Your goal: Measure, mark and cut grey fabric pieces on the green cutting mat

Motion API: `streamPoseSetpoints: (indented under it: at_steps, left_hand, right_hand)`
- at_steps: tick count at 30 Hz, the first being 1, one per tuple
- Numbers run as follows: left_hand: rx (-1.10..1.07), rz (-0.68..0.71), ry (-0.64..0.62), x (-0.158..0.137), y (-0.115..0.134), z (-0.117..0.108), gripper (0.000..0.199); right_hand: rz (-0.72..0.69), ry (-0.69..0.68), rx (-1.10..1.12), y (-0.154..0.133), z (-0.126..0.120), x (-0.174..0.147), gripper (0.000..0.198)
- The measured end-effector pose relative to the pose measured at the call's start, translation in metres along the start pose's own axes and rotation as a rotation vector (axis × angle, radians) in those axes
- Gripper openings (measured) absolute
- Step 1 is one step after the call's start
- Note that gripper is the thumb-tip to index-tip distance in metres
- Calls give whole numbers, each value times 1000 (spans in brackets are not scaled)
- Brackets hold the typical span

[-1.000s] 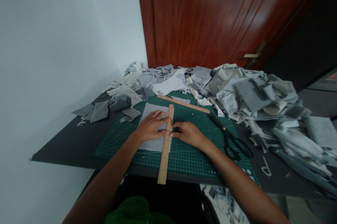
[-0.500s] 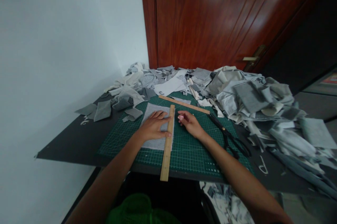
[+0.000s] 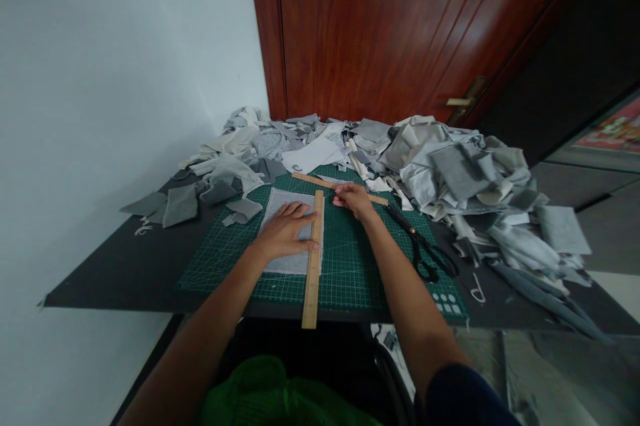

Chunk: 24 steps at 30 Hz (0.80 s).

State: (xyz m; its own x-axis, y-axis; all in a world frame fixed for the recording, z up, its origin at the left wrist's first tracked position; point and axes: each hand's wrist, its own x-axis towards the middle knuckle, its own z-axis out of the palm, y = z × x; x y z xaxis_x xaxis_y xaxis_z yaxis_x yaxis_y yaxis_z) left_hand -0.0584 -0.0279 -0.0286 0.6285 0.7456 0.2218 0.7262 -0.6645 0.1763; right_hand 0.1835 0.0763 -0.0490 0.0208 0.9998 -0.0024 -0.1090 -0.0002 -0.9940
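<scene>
My left hand (image 3: 287, 231) lies flat, fingers spread, on a light grey cloth piece (image 3: 287, 265). Its thumb and fingertips press on a wooden ruler (image 3: 312, 283), which runs along the cloth's right side and sticks out past the table's front edge. My right hand (image 3: 354, 199) is closed, fingers pinched together, just right of the ruler's far end. What is in the pinch is too small to make out. Behind that hand, partly covered by it, a second wooden ruler (image 3: 314, 180) lies slantwise on the green cutting mat (image 3: 350, 266).
Black-handled scissors (image 3: 423, 249) lie at the mat's right side. Heaped grey and white cloth scraps (image 3: 450, 166) line the back and right of the dark table (image 3: 125, 266). A smaller scrap (image 3: 243, 210) rests left of the cloth. A wall and a wooden door (image 3: 360, 33) stand close behind.
My right hand has moved forward, from beside the ruler to its far end, over the second ruler. The left hand stays on the ruler and cloth. The view has shifted slightly.
</scene>
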Motion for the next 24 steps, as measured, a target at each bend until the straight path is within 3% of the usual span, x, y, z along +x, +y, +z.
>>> streamPoseSetpoints:
  at_steps: [7,24]
  left_hand:
    - [2,-15,-17,0,0,0,81]
    - [-20,-32,-17,-1,-4,5,81]
  right_hand:
    - [-115,-2,-20,10,4,-1,15]
    - [-191,-122,-148,14,6,-2,26]
